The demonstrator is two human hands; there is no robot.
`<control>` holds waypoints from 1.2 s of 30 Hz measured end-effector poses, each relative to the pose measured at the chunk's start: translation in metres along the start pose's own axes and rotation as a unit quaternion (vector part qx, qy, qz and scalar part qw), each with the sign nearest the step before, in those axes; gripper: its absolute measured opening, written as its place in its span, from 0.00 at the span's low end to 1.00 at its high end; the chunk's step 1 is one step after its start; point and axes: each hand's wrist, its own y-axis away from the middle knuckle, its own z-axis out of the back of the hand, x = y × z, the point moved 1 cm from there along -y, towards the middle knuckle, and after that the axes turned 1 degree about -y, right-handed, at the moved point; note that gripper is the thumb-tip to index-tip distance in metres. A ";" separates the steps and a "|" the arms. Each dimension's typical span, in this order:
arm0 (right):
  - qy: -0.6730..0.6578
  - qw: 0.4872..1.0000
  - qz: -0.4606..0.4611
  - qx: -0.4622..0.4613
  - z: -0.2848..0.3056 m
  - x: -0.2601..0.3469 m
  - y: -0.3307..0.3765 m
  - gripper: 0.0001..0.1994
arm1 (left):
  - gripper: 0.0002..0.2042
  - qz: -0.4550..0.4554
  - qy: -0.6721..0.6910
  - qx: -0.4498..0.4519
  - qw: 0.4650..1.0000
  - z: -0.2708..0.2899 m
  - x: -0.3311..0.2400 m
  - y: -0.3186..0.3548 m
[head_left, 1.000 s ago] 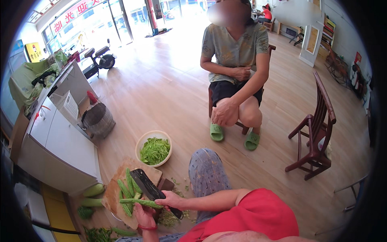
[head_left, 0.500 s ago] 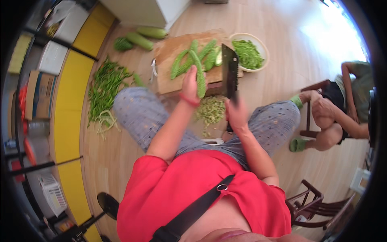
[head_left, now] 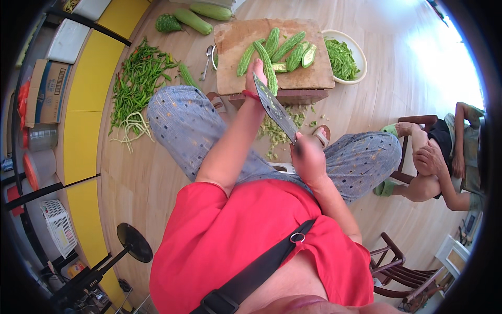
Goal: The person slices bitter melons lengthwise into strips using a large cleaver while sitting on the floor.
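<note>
My left hand (head_left: 255, 78) is closed round a long green bitter melon (head_left: 267, 65), holding it tilted over the near edge of the wooden cutting board (head_left: 230, 65). My right hand (head_left: 309, 161) grips the handle of a broad dark kitchen knife (head_left: 276, 111). Its blade, flecked with green bits, slants up and left, the tip overlapping the melon's lower end; whether they touch I cannot tell. On the board lie several more bitter melons (head_left: 288, 45), and a cut piece (head_left: 309, 55) shows its pale inside. Right of the board stands a pale bowl (head_left: 362, 73) of sliced green strips (head_left: 342, 60).
Chopped pale-green scraps (head_left: 280, 131) lie on the floor between my feet. Left are a heap of green chillies (head_left: 137, 78), long beans (head_left: 130, 128) and a spoon (head_left: 207, 62); gourds (head_left: 193, 22) lie beyond. A seated person (head_left: 429, 157) and a wooden chair (head_left: 397, 267) are at right.
The knife has swung from upright beside the board to a leftward slant at the melon's lower end. My left hand still holds the melon. The view has shifted, showing the board higher.
</note>
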 end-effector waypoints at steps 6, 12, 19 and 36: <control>-0.004 1.000 -0.017 0.011 -0.004 0.001 0.000 0.23 | 0.16 -0.051 -0.064 -0.016 0.996 0.020 0.014 -0.025; -0.017 0.999 -0.026 0.008 -0.010 -0.003 0.003 0.22 | 0.11 -0.055 -0.036 -0.043 0.997 0.015 0.008 -0.010; 0.012 0.999 -0.049 0.014 -0.014 0.006 -0.006 0.21 | 0.10 -0.121 -0.092 -0.064 0.986 0.015 0.011 -0.002; 0.069 0.992 -0.100 0.045 -0.040 -0.002 -0.039 0.22 | 0.10 0.032 0.103 0.006 0.994 0.038 0.038 -0.006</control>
